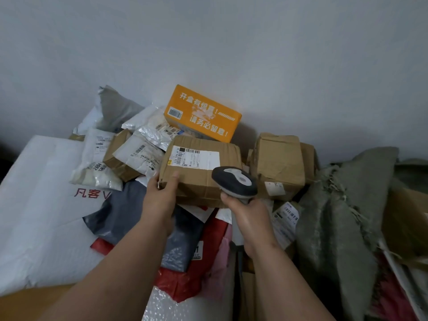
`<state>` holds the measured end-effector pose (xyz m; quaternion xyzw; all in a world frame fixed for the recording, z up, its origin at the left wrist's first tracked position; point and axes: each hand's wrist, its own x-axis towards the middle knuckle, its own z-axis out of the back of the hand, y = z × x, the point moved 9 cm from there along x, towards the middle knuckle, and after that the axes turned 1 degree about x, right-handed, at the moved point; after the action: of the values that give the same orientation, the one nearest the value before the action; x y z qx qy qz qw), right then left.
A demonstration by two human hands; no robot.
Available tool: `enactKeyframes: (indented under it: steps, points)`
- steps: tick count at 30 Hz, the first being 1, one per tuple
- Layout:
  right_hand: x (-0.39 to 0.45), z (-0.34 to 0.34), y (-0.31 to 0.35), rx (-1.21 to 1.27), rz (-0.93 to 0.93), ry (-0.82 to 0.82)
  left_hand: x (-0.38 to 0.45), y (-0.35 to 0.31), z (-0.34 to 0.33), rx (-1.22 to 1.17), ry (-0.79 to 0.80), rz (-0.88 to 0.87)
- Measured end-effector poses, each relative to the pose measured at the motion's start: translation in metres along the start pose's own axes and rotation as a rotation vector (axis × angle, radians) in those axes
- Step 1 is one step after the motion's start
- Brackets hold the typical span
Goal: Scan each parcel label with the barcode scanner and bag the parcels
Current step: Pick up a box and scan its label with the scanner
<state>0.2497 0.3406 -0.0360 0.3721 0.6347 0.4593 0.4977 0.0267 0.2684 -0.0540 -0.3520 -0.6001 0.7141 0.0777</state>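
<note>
The left hand [159, 195] grips the near left corner of a brown cardboard parcel [203, 179], thumb on top, fingers curled beneath. Its white label [195, 158] faces up, just beyond both hands. The right hand [249, 218] is wrapped round the handle of the barcode scanner [235, 181], whose head hovers over the parcel's right edge. An orange box [202, 114] lies farther off, and a grey-green sack [342, 216] slumps right of the scanner hand.
</note>
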Motion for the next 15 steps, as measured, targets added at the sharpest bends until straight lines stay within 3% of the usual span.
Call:
enactKeyframes:
  steps: [4, 11, 15]
  points:
    - [-0.013, 0.002, -0.002, 0.042, -0.012, -0.027, -0.005, -0.008, 0.008, -0.155, 0.012, -0.041]
    - [-0.064, 0.0, 0.006, -0.016, 0.047, 0.066, -0.026, -0.031, 0.036, -0.343, 0.071, -0.178]
    - [-0.099, 0.003, 0.02, -0.028, 0.117, 0.0, -0.04, -0.053, 0.066, -0.436, 0.135, -0.247]
